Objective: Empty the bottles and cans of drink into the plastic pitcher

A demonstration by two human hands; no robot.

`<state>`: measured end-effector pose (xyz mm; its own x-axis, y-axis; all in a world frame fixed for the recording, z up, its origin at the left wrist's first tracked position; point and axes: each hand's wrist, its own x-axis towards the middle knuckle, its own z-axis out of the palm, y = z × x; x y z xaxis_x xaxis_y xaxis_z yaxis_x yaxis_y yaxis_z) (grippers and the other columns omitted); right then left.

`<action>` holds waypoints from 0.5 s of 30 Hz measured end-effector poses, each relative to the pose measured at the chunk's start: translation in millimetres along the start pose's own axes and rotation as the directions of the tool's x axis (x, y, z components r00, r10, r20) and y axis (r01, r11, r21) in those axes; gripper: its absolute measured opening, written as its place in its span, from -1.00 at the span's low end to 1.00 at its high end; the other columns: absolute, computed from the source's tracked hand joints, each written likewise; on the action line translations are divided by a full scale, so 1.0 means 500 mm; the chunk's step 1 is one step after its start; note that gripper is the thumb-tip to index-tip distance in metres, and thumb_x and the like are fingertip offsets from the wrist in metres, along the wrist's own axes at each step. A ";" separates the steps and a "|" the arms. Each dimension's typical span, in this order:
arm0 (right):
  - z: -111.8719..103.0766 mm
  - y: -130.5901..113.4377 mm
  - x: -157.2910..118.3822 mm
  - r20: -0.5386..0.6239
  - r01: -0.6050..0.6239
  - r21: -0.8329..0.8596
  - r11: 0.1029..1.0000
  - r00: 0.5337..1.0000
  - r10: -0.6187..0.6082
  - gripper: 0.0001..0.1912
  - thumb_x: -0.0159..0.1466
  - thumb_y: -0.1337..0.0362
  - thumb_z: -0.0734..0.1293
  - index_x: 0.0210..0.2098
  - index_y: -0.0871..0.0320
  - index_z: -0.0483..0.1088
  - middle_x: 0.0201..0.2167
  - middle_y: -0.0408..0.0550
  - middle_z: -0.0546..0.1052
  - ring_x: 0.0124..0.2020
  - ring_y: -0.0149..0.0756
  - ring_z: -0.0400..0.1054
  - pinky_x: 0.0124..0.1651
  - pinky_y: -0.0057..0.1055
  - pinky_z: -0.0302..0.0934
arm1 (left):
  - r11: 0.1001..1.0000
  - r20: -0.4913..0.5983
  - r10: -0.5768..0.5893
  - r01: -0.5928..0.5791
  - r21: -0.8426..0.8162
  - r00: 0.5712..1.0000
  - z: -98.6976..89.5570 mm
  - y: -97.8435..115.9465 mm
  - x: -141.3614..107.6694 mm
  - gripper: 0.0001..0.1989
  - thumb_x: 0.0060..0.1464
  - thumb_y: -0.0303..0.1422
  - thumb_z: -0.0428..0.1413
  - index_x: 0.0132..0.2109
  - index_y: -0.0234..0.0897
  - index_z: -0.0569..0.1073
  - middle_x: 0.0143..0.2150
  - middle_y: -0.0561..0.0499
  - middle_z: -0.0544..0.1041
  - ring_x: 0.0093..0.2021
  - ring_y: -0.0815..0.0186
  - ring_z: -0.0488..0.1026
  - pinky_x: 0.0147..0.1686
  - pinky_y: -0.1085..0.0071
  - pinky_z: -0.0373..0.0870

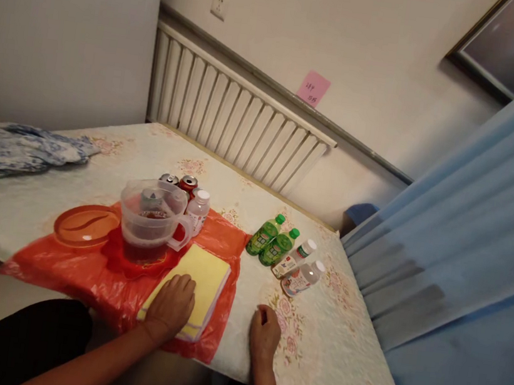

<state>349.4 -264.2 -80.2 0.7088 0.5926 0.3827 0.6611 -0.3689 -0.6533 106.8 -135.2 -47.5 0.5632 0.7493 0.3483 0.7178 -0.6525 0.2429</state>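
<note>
My left hand (pixel 172 302) rests palm down on a folded yellow cloth (pixel 208 278) with a pale edge, fingers laid over its top and not gripping it. The cloth lies on a red plastic bag (pixel 66 271) spread over the table. Beside it on the bag stands a clear plastic pitcher (pixel 143 228) holding dark liquid, its handle toward the right. An orange lid (pixel 86 227) lies left of the pitcher. My right hand (pixel 265 336) sits on the tablecloth, loosely curled into a fist, with nothing visible in it.
Green-labelled bottles (pixel 263 234) and white-capped bottles (pixel 302 279) stand in a row beyond my right hand. Behind the pitcher are drink cans (pixel 188 185) and another white-capped bottle (pixel 198 210). Patterned fabric (pixel 20 152) lies far left. A radiator (pixel 234 114) and blue curtain (pixel 458 244) border the table.
</note>
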 end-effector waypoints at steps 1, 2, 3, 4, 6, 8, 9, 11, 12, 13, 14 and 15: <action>0.000 0.000 0.002 -0.002 0.003 -0.007 1.000 1.000 -0.003 -0.72 0.21 0.18 0.21 -0.29 0.12 0.53 -0.30 0.06 0.62 -0.27 -0.07 0.49 -0.16 -0.25 0.30 | 0.999 0.014 -0.018 0.018 -0.029 1.000 -0.003 0.002 0.007 -0.85 0.16 -0.52 -0.03 -0.27 -0.27 0.42 -0.23 -0.14 0.46 -0.17 0.09 0.37 -0.11 0.19 0.27; 0.000 0.000 0.004 -0.001 0.009 -0.015 1.000 1.000 -0.009 -0.72 0.20 0.18 0.21 -0.29 0.12 0.53 -0.29 0.07 0.62 -0.26 -0.06 0.49 -0.16 -0.25 0.30 | 0.997 0.026 -0.030 0.032 -0.066 0.999 -0.005 0.004 0.016 -0.86 0.16 -0.52 -0.03 -0.27 -0.26 0.41 -0.24 -0.13 0.46 -0.17 0.10 0.37 -0.11 0.20 0.27; 0.000 0.001 0.005 0.000 0.013 -0.024 1.000 1.000 -0.013 -0.72 0.21 0.17 0.21 -0.30 0.12 0.53 -0.28 0.07 0.62 -0.25 -0.05 0.49 -0.15 -0.24 0.31 | 0.993 0.036 -0.033 0.037 -0.109 0.999 -0.008 0.006 0.027 -0.86 0.16 -0.51 -0.03 -0.27 -0.26 0.40 -0.24 -0.12 0.47 -0.16 0.11 0.38 -0.11 0.21 0.27; 0.001 0.001 0.005 0.002 0.016 -0.035 0.999 1.000 -0.016 -0.71 0.21 0.16 0.21 -0.30 0.12 0.53 -0.28 0.07 0.62 -0.24 -0.05 0.50 -0.14 -0.23 0.31 | 0.988 0.044 -0.025 0.032 -0.154 0.999 -0.010 0.007 0.039 -0.85 0.17 -0.50 -0.05 -0.26 -0.25 0.40 -0.24 -0.11 0.47 -0.16 0.12 0.39 -0.11 0.22 0.28; 0.002 0.001 0.005 0.002 0.016 -0.052 0.999 1.000 -0.016 -0.70 0.22 0.14 0.20 -0.29 0.11 0.53 -0.28 0.07 0.62 -0.24 -0.04 0.50 -0.14 -0.21 0.32 | 0.969 0.058 0.012 0.002 -0.248 0.998 -0.012 0.006 0.063 -0.84 0.20 -0.49 -0.08 -0.25 -0.24 0.39 -0.24 -0.10 0.48 -0.16 0.14 0.41 -0.12 0.24 0.29; 0.004 0.001 0.004 -0.005 0.014 -0.053 0.999 1.000 -0.014 -0.70 0.21 0.13 0.21 -0.29 0.11 0.53 -0.29 0.08 0.63 -0.25 -0.03 0.51 -0.14 -0.21 0.33 | 0.938 0.072 0.058 -0.030 -0.345 0.996 -0.009 0.001 0.082 -0.82 0.22 -0.48 -0.11 -0.25 -0.24 0.37 -0.24 -0.10 0.48 -0.19 0.17 0.42 -0.15 0.26 0.30; 0.005 0.001 0.004 -0.011 0.012 -0.045 0.999 1.000 -0.013 -0.71 0.21 0.12 0.22 -0.30 0.10 0.53 -0.30 0.07 0.63 -0.25 -0.02 0.51 -0.14 -0.20 0.33 | 0.919 0.077 0.076 -0.040 -0.393 0.994 -0.005 -0.003 0.089 -0.81 0.23 -0.48 -0.12 -0.25 -0.23 0.37 -0.24 -0.09 0.48 -0.20 0.18 0.42 -0.15 0.27 0.30; 0.007 0.003 0.002 -0.025 0.008 -0.021 1.000 1.000 -0.009 -0.72 0.19 0.11 0.24 -0.31 0.09 0.54 -0.30 0.07 0.63 -0.25 -0.02 0.52 -0.13 -0.20 0.34 | 0.876 0.083 0.090 -0.039 -0.481 0.992 0.005 -0.013 0.095 -0.81 0.24 -0.47 -0.13 -0.27 -0.22 0.35 -0.26 -0.07 0.48 -0.22 0.21 0.42 -0.17 0.29 0.31; 0.007 0.006 0.001 -0.029 0.003 -0.008 1.000 1.000 -0.004 -0.72 0.18 0.11 0.25 -0.31 0.08 0.54 -0.29 0.07 0.63 -0.25 -0.02 0.52 -0.12 -0.20 0.35 | 0.855 0.087 0.089 -0.031 -0.518 0.992 0.010 -0.018 0.095 -0.81 0.24 -0.46 -0.13 -0.28 -0.22 0.34 -0.27 -0.06 0.48 -0.24 0.22 0.42 -0.18 0.30 0.31; 0.007 0.009 0.000 -0.032 -0.004 0.004 1.000 0.999 0.004 -0.73 0.18 0.10 0.26 -0.31 0.08 0.55 -0.30 0.06 0.64 -0.26 -0.02 0.52 -0.13 -0.20 0.36 | 0.835 0.094 0.086 -0.020 -0.551 0.992 0.015 -0.023 0.093 -0.82 0.23 -0.46 -0.13 -0.30 -0.21 0.33 -0.28 -0.05 0.48 -0.25 0.23 0.41 -0.19 0.31 0.30; 0.007 0.013 -0.001 -0.033 -0.013 0.016 1.000 0.999 0.014 -0.73 0.17 0.10 0.27 -0.30 0.08 0.55 -0.30 0.05 0.64 -0.26 -0.02 0.52 -0.14 -0.20 0.36 | 0.815 0.101 0.083 -0.009 -0.579 0.991 0.018 -0.028 0.092 -0.82 0.23 -0.45 -0.12 -0.31 -0.21 0.32 -0.30 -0.05 0.48 -0.27 0.24 0.40 -0.20 0.32 0.30; 0.007 0.015 -0.001 -0.038 -0.025 0.026 0.999 0.999 0.026 -0.72 0.16 0.09 0.28 -0.30 0.08 0.55 -0.31 0.05 0.63 -0.27 -0.02 0.52 -0.16 -0.21 0.37 | 0.798 0.108 0.081 0.000 -0.602 0.991 0.021 -0.032 0.090 -0.82 0.23 -0.45 -0.12 -0.32 -0.20 0.31 -0.31 -0.04 0.47 -0.28 0.25 0.40 -0.22 0.33 0.29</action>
<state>353.2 -264.8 -87.4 0.7345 0.5550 0.3905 0.6367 -0.3643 -0.6796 124.7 -90.0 -45.4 0.6606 0.7017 0.2669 0.3269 -0.5889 0.7392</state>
